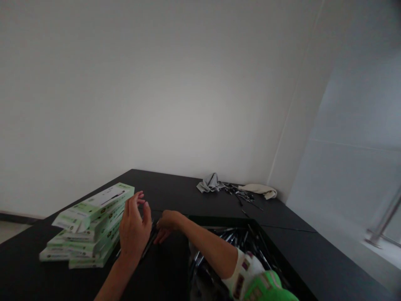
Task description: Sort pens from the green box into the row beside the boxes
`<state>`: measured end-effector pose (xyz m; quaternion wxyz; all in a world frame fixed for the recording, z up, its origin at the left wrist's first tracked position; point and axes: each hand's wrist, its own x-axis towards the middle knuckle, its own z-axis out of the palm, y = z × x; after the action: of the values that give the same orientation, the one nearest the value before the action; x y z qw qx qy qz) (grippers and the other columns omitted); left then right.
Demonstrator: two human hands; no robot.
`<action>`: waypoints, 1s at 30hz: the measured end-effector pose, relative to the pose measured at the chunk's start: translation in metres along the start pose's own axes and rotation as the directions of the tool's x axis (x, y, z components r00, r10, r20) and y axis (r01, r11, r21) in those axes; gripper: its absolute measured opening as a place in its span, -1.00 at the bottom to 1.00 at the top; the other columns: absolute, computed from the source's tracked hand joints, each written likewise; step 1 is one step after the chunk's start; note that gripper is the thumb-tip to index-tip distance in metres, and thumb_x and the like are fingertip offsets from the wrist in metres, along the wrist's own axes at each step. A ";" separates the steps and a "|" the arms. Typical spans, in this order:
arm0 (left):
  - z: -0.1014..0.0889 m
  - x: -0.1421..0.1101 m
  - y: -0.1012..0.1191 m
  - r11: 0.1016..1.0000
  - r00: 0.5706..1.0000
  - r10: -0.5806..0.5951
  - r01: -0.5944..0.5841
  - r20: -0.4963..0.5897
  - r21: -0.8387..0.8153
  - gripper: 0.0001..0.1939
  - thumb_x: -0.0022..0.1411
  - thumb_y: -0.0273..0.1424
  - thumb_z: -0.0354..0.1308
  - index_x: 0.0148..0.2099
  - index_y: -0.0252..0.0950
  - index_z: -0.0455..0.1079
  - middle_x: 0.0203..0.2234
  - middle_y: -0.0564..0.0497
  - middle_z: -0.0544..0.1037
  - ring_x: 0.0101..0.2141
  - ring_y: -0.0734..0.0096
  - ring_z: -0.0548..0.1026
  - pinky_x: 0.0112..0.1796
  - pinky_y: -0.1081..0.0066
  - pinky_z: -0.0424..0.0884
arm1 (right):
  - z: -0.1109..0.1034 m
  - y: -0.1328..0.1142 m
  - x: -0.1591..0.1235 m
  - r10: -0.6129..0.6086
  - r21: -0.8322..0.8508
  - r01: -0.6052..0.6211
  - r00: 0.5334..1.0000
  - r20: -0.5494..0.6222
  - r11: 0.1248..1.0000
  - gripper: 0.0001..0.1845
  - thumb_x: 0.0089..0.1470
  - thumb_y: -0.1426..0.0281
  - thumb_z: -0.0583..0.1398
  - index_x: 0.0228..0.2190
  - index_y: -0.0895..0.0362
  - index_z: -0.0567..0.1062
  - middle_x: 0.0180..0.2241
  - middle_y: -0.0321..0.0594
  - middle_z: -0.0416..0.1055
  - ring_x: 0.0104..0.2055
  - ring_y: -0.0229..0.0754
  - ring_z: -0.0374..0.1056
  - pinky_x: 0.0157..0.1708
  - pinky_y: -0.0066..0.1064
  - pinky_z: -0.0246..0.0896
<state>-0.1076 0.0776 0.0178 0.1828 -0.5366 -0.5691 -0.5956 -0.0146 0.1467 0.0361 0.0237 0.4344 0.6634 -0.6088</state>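
My left hand (135,228) is raised beside a stack of green-and-white pen boxes (94,225), its fingers loosely curved and apart, with nothing visible in it. Just to its right, my right hand (168,223) reaches down to the tabletop, fingers bent and closed around dark slender pens (147,247). Part of that bunch is hidden behind my left hand and wrist. Under my right forearm stands a black open box (265,234) with many loose dark pens (232,239) inside. The top carton of the stack shows a pen picture and has its near end flap loose.
The black table (169,188) reaches back to a pale wall. Near its far edge lie a crumpled grey cloth (210,183), scattered pens (242,194) and a cream cloth (260,190). A metal rail (384,223) is at the far right.
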 end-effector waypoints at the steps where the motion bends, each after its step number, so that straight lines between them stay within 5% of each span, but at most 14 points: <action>1: 0.000 0.000 0.000 1.000 1.000 -0.003 0.003 0.004 0.001 -0.70 0.27 -0.36 -0.07 0.03 -0.31 0.18 -0.20 -0.12 0.38 -0.19 0.16 0.41 -0.16 0.16 0.35 | -0.002 0.001 -0.007 0.003 -0.043 -0.004 1.000 -0.014 0.999 -0.77 0.20 0.41 0.08 -0.15 0.28 0.38 -0.27 -0.12 0.42 -0.34 -0.22 0.40 -0.35 -0.30 0.36; 5: 0.001 -0.002 0.002 1.000 0.999 -0.008 0.009 0.037 -0.016 -0.69 0.27 -0.35 -0.10 0.03 -0.34 0.18 -0.20 -0.17 0.39 -0.18 0.11 0.41 -0.14 0.15 0.34 | -0.024 0.009 -0.059 -0.126 -0.218 0.101 0.987 -0.104 0.971 -0.83 0.17 0.55 0.01 -0.23 0.31 0.36 -0.53 -0.23 0.43 -0.58 -0.31 0.37 -0.52 -0.45 0.33; 10: 0.007 -0.011 0.014 0.995 0.992 0.009 0.004 0.123 -0.102 -0.66 0.26 -0.31 -0.09 0.03 -0.37 0.18 -0.19 -0.19 0.38 -0.17 0.08 0.39 -0.10 0.11 0.30 | -0.065 0.052 -0.138 -0.269 -0.421 0.149 0.932 -0.243 0.895 -0.82 0.14 0.45 0.04 -0.25 0.23 0.40 -0.38 -0.13 0.52 -0.43 -0.24 0.45 -0.46 -0.45 0.33; 13: 0.014 -0.023 0.028 0.981 0.979 0.027 0.012 0.200 -0.194 -0.67 0.27 -0.28 -0.09 0.01 -0.34 0.18 -0.19 -0.16 0.38 -0.13 0.09 0.38 -0.05 0.10 0.27 | -0.070 0.095 -0.167 -0.284 -0.551 0.067 0.904 -0.318 0.831 -0.78 0.00 0.46 0.15 -0.26 0.24 0.47 -0.23 -0.02 0.50 -0.15 -0.04 0.42 -0.17 -0.26 0.28; 15: 0.020 -0.035 0.038 0.964 0.959 0.043 0.033 0.280 -0.264 -0.69 0.27 -0.27 -0.08 -0.01 -0.30 0.20 -0.20 -0.13 0.39 -0.14 0.14 0.40 -0.06 0.14 0.29 | -0.062 0.122 -0.176 -0.308 -0.619 0.058 0.901 -0.305 0.783 -0.58 -0.14 0.43 0.26 -0.14 0.22 0.47 -0.06 0.03 0.41 0.04 0.07 0.28 0.03 -0.17 0.10; 17: 0.026 -0.048 0.047 0.944 0.925 0.053 0.077 0.377 -0.322 -0.73 0.28 -0.26 -0.06 -0.03 -0.25 0.22 -0.18 -0.09 0.40 -0.19 0.22 0.43 -0.12 0.20 0.35 | -0.051 0.146 -0.178 -0.377 -0.736 0.143 0.912 -0.162 0.661 -0.42 -0.09 0.29 0.26 0.02 0.13 0.37 0.08 0.01 0.27 0.13 0.05 0.16 0.10 -0.19 0.01; 21: 0.038 -0.068 0.055 0.907 0.831 0.092 0.157 0.548 -0.391 -0.77 0.27 -0.26 -0.02 -0.07 -0.21 0.26 -0.20 -0.04 0.46 -0.22 0.31 0.50 -0.17 0.31 0.43 | -0.042 0.170 -0.177 -0.477 -0.898 0.099 0.869 -0.131 0.428 -0.59 0.07 0.29 0.13 -0.03 0.07 0.42 0.06 -0.03 0.27 0.11 0.04 0.16 0.08 -0.09 -0.01; 25: 0.044 -0.075 0.052 0.896 0.760 0.110 0.203 0.640 -0.395 -0.77 0.24 -0.26 0.04 -0.07 -0.18 0.29 -0.25 0.00 0.51 -0.19 0.30 0.51 -0.14 0.28 0.42 | -0.054 0.170 -0.184 -0.452 -0.935 0.005 0.877 -0.166 0.355 -0.70 0.01 0.34 0.16 -0.17 0.03 0.50 -0.08 -0.13 0.40 0.03 0.01 0.25 0.04 -0.11 0.02; 30: 0.047 -0.076 0.050 0.891 0.747 0.091 0.235 0.658 -0.389 -0.74 0.25 -0.24 0.02 -0.04 -0.19 0.28 -0.18 -0.06 0.50 -0.16 0.24 0.49 -0.09 0.19 0.38 | -0.058 0.144 -0.183 -0.457 -0.965 -0.021 0.878 -0.143 0.262 -0.69 -0.01 0.22 0.19 -0.24 0.11 0.53 -0.23 -0.07 0.46 -0.14 0.02 0.37 -0.13 -0.20 0.20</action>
<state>-0.0183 0.0747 -0.0335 -0.1828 -0.7159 -0.4643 -0.4883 0.2146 0.0774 0.0402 0.0544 0.3486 0.9357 0.0087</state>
